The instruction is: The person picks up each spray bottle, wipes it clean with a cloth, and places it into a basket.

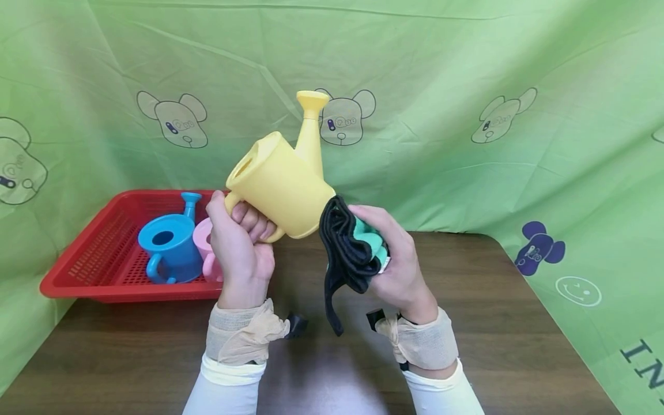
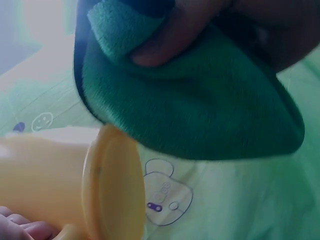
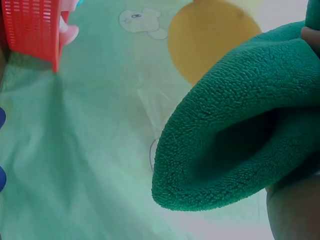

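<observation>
My left hand (image 1: 242,242) grips the handle of a yellow watering can (image 1: 282,187), held tilted above the table with its spout pointing up and its base turned to the right. In my right hand (image 1: 402,259) is a bunched cloth (image 1: 347,248), dark on one face and green on the other, a dark strip hanging from it. The cloth's edge meets the can's base in the head view. From the left wrist, the green cloth (image 2: 200,110) overlaps the upper rim of the can's base (image 2: 120,185). The right wrist view shows the cloth's fluffy folds (image 3: 225,115) before the base.
A red basket (image 1: 93,259) stands at the left on the brown wooden table (image 1: 467,323). Inside it are a blue watering can (image 1: 178,245) and a pink watering can (image 1: 204,236), partly hidden by my left hand. A green printed curtain (image 1: 415,57) hangs behind the table.
</observation>
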A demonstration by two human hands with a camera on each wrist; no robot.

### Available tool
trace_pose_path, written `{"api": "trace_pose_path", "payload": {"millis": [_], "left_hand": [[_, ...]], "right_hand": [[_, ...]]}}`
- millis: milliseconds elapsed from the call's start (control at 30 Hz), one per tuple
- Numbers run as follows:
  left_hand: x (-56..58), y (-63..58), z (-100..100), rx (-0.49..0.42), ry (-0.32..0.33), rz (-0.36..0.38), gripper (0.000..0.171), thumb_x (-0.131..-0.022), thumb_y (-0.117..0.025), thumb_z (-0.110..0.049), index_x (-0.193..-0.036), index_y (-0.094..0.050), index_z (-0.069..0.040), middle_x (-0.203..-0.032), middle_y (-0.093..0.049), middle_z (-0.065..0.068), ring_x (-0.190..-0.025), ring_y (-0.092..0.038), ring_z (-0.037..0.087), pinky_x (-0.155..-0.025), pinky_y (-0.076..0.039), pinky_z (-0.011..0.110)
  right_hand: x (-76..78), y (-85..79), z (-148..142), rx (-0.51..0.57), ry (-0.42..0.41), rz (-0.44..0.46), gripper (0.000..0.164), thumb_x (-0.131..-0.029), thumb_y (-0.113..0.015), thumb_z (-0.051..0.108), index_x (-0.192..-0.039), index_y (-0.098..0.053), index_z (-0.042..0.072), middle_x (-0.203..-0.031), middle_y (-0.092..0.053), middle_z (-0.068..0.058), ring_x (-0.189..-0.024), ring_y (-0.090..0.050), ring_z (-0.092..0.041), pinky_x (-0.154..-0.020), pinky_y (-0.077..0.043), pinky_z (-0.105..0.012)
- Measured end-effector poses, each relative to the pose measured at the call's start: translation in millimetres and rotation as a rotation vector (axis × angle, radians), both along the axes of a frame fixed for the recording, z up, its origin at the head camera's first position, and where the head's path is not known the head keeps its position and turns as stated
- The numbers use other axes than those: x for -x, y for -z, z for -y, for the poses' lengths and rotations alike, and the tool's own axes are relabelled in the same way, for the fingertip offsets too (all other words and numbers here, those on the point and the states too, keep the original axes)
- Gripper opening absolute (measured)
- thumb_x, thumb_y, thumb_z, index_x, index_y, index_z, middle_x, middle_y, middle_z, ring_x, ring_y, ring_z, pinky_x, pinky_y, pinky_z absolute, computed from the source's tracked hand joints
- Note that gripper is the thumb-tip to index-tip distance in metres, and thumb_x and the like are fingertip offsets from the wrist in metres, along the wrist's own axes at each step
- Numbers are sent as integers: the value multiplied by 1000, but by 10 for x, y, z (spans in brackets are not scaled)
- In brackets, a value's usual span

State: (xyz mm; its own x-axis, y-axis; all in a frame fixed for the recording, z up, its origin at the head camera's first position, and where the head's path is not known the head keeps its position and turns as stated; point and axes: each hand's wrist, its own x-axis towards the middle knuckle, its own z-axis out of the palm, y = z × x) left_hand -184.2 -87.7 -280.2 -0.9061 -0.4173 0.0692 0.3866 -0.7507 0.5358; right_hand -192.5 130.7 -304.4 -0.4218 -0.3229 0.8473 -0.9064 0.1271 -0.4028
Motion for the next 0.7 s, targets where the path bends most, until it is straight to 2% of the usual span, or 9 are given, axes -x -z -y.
{"api": "trace_pose_path", "payload": {"millis": [167, 333, 533, 700], "left_hand": [[8, 8, -8, -98, 82, 11, 48, -110, -44, -36, -65, -37, -19, -52, -38, -4, -43, -30, 10, -47, -25, 20], [15, 8, -13, -161, 150, 32, 48, -109, -45, -36, -64, -38, -20, -52, -39, -4, -43, -32, 10, -47, -27, 21], [32, 13, -19, -244, 249, 26, 53, -110, -44, -38, -61, -37, -19, -49, -38, -5, -41, -31, 10, -46, -23, 21], [55, 39, -29, -334, 355, 22, 58, -111, -42, -43, -59, -37, -18, -47, -36, -4, -38, -30, 10, -46, -21, 20]], "right_hand": [[-38, -10, 45, -19, -25, 18, 58, -96, -75, 35, -135, -62, -5, -130, -66, -23, -126, -64, -24, -111, -50, -33], [-30, -12, 72, -1, -22, -42, 48, -99, -71, 29, -133, -64, -4, -127, -66, -24, -123, -65, -27, -110, -52, -34], [-17, -14, 90, 76, 14, -121, 41, -100, -72, 21, -128, -65, -8, -126, -66, -28, -123, -66, -28, -109, -52, -38], [-7, -22, 71, 148, 25, -139, 42, -99, -74, 20, -129, -65, -8, -130, -68, -20, -124, -65, -27, -109, -52, -40]]}}
